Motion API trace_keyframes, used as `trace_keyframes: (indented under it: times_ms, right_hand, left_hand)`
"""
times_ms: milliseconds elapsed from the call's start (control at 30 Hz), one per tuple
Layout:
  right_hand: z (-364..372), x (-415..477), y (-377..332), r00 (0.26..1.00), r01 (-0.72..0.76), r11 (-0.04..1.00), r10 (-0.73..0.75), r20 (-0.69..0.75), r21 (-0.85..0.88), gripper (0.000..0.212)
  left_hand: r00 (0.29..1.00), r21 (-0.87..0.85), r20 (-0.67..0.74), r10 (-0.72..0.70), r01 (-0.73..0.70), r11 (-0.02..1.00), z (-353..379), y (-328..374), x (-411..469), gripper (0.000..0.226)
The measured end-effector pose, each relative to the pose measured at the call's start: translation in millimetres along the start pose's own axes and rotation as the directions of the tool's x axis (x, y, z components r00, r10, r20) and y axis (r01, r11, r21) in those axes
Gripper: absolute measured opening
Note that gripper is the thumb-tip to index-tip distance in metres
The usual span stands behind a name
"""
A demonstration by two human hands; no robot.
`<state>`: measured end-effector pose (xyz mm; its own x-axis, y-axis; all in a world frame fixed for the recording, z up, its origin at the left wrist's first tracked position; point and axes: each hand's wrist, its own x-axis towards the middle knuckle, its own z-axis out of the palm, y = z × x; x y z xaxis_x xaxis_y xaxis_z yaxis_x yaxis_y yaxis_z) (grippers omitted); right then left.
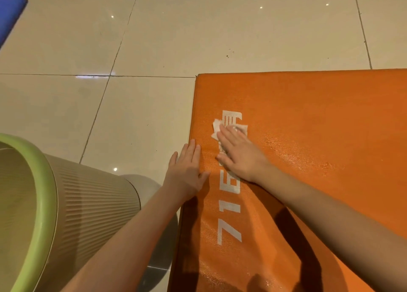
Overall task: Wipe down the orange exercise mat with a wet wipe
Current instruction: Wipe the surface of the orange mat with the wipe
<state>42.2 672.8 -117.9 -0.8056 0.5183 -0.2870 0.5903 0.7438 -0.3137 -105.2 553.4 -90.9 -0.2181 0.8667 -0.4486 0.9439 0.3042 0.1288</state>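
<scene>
We count one orange mat [319, 126], one white wipe [217, 126], one waste bin [92, 203] and two bare hands.

The mat lies flat on the pale tiled floor [154, 38], filling the right and near part of the scene. Its far left corner is in view, and it runs out of sight to the right and toward us, so we cannot tell its long axis. White print runs along its left edge from near to far. We read "71" at the near end, followed by blocky characters we cannot make out, some of them under the right hand [240, 153].

That hand lies palm down on the mat with its fingers straight, pressing the crumpled wipe onto the print. The wipe shows beyond the fingertips on the far and left sides. The mat has a wet shine just right of this hand.

The left hand [187, 170] rests flat across the mat's left edge, fingers straight, together and pointing away, holding nothing.

The beige ribbed bin with a green rim stands on the floor near left, just beside the mat. One blue thing [11, 14] shows at the far left corner.
</scene>
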Motion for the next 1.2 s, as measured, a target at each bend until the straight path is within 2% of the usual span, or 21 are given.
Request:
trace_keyframes:
  times_ms: [100, 233, 333, 467, 533, 600, 700, 767, 867, 967, 1100, 1200]
  right_hand:
    - [4, -19, 9, 0.998, 0.056, 0.996, -0.053, 0.040, -0.072, 0.084]
    - [-3, 16, 12, 0.998, -0.057, 0.996, 0.057, -0.005, -0.074, 0.070]
    - [-2, 23, 6, 0.993, -0.109, 0.994, 0.107, -0.046, -0.026, 0.068]
    - [15, -30, -3, 0.996, 0.088, 0.996, -0.088, 0.019, 0.006, 0.070]
    - [16, -38, 6, 0.986, 0.163, 0.986, -0.161, 0.049, -0.040, 0.073]
    - [13, -23, 12, 0.991, 0.132, 0.986, -0.131, 0.023, -0.102, 0.071]
    - [11, -6, 4, 1.000, -0.019, 0.998, 0.018, -0.012, -0.061, 0.078]
    - [16, -16, -8, 1.000, 0.004, 0.999, -0.004, 0.010, -0.039, 0.080]
    - [25, -36, -6, 0.989, 0.145, 0.974, -0.144, 0.014, -0.172, 0.076]
    - [17, -31, -3, 0.996, 0.082, 0.957, -0.086, -0.003, -0.279, 0.071]
    - [27, -35, -23, 1.000, -0.008, 0.995, 0.005, -0.023, -0.098, 0.075]
    - [30, -49, -19, 0.994, 0.106, 0.992, -0.103, 0.043, -0.071, 0.081]
  left_hand:
    - [1.000, 0.001, 0.003, -0.007, 0.007, 1.000, 0, 2, 1, 0.078]
    - [1.000, 0.006, -0.010, -0.002, 0.002, 1.000, 0, 2, -1, 0.077]
    - [1.000, 0.006, -0.012, 0.003, -0.003, 1.000, 3, 2, -5, 0.076]
    - [1.000, 0.011, -0.012, 0.001, -0.001, 1.000, 8, 2, -6, 0.074]
    - [1.000, 0.012, -0.013, -0.004, 0.004, 1.000, 9, 3, -7, 0.074]
    - [1.000, 0.014, -0.021, -0.002, 0.002, 1.000, 9, 3, -8, 0.074]
    - [1.000, 0.004, -0.019, 0.005, -0.005, 1.000, 9, 1, -11, 0.073]
    - [1.000, -0.007, 0.001, 0.003, -0.003, 1.000, 9, 0, -14, 0.072]
    - [1.000, -0.011, 0.026, -0.005, 0.005, 1.000, 10, 0, -17, 0.071]
    - [1.000, -0.023, 0.018, -0.005, 0.005, 1.000, 12, 1, -18, 0.071]
    - [1.000, -0.018, 0.026, -0.014, 0.015, 1.000, 11, 2, -19, 0.070]
    - [0.999, -0.039, 0.047, -0.018, 0.020, 0.999, 11, 2, -22, 0.070]
